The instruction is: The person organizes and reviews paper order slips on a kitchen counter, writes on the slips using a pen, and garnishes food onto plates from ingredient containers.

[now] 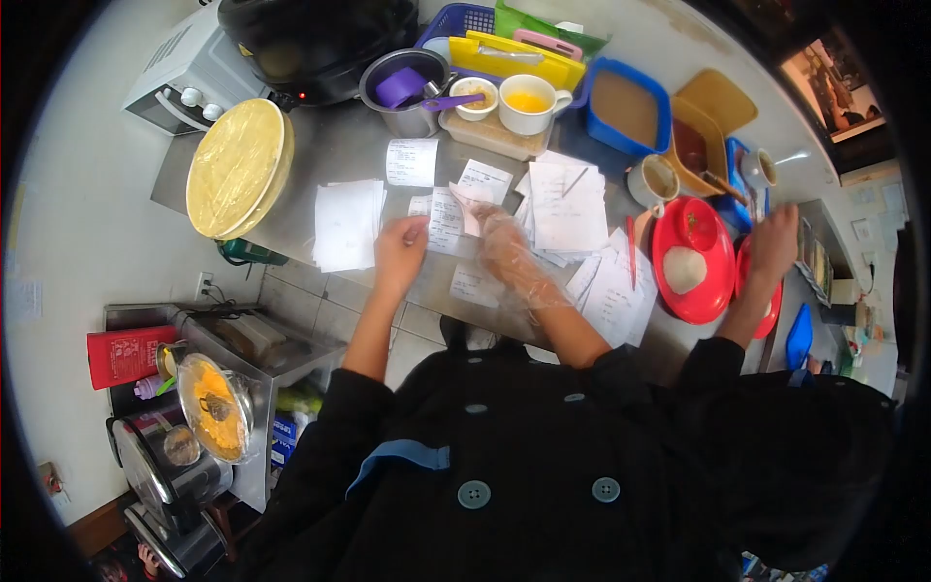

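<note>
My bare left hand (400,254) is closed, thumb and fingers pinched at the left edge of a printed receipt (446,221). My right hand (512,250), in a clear plastic glove, grips the right side of the receipts, where a pinkish slip (469,202) curls up. Its fingertips are partly hidden by the glove and paper. Left of them lies a stack of white papers (346,225), with another receipt (411,161) above it. Right of my gloved hand is a pile of handwritten sheets (566,206). One more slip (475,285) lies near the counter's front edge.
At right, a co-worker's hand (774,242) reaches over red plates (685,291). Behind the papers stand a metal pot (407,118), a white cup (529,118) with yellow liquid and a blue container (628,144). Wrapped yellow plates (238,170) stand at left; a bowl (215,407) sits lower left.
</note>
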Demonstrator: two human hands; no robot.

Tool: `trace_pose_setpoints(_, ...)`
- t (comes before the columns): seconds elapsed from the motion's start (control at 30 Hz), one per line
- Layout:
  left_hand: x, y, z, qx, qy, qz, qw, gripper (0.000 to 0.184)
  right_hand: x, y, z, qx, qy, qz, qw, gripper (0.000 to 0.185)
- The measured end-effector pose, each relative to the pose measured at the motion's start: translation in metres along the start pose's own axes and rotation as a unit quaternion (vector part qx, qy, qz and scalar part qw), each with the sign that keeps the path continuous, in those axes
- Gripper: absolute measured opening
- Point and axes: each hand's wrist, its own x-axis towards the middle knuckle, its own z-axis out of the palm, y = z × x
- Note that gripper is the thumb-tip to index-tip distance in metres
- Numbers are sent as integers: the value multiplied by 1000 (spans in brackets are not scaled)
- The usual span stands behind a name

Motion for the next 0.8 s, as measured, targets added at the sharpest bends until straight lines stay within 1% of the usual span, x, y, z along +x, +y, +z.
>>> trace_pose_setpoints(0.03,-1,1,1,0,0,0,1000,20,4,11,5,0,0,0,1000,31)
trace_pose_setpoints(0.1,-1,3,3,-61,-21,-25,998,22,14,39,14,-19,32,-112,993,33)
trace_pose_setpoints(0.13,-2,2,5,-62,-21,-24,998,22,6,27,5,-19,32,-112,993,33)
trace_pose_setpoints(0.2,-3,2,10,-211,-80,-45,973,27,-14,3,-14,-201,43,-205,957,43)
trace_pose_setpoints(0.23,-6,9,11,-211,-79,-45,973,27,-17,-1,-15,-201,42,-206,957,43)
trace_pose_setpoints(0.27,-12,16,13,-331,-110,-103,931,27,-20,-4,-16,-210,49,-211,953,47)
trace_pose_setpoints(0.3,-15,21,13,-445,-138,-160,870,28,-21,-7,-17,-219,55,-216,950,51)
trace_pose_setpoints(0.33,-15,21,14,-445,-138,-161,870,28,-22,-10,-18,-218,54,-216,950,51)
trace_pose_setpoints(0.4,-15,21,16,-415,-140,-92,894,31,-22,-14,-18,-201,49,-244,947,50)
trace_pose_setpoints(0.43,-13,18,15,-415,-140,-91,894,31,-20,-11,-17,-201,49,-244,947,50)
trace_pose_setpoints(0.5,-7,5,7,-306,-52,-100,945,29,-14,-4,-13,-187,50,-196,961,43)
trace_pose_setpoints(0.53,-4,-2,4,-272,-25,-109,956,27,-13,-3,-11,-180,50,-172,967,40)
trace_pose_setpoints(0.57,-2,-9,2,-271,-25,-109,956,27,-12,-1,-11,-179,50,-172,967,40)
trace_pose_setpoints(0.6,-1,-11,0,-245,-11,-114,963,27,-14,-5,-14,-53,12,-100,994,40)
trace_pose_setpoints(0.67,-1,-14,0,-218,2,-120,969,27,-16,-7,-15,74,-27,-25,997,40)
trace_pose_setpoints(0.7,-2,-13,-1,-200,-8,-122,972,28,-16,-2,-13,-26,7,-100,995,40)
trace_pose_setpoints(0.73,-3,-13,0,-182,-18,-123,975,28,-15,4,-11,-125,41,-173,976,40)
trace_pose_setpoints(0.77,-3,-12,0,-182,-18,-123,975,28,-12,14,-7,-125,41,-173,976,40)
trace_pose_setpoints(0.8,-4,-12,2,-185,-15,-118,975,27,-10,17,-4,-163,67,-198,964,36)
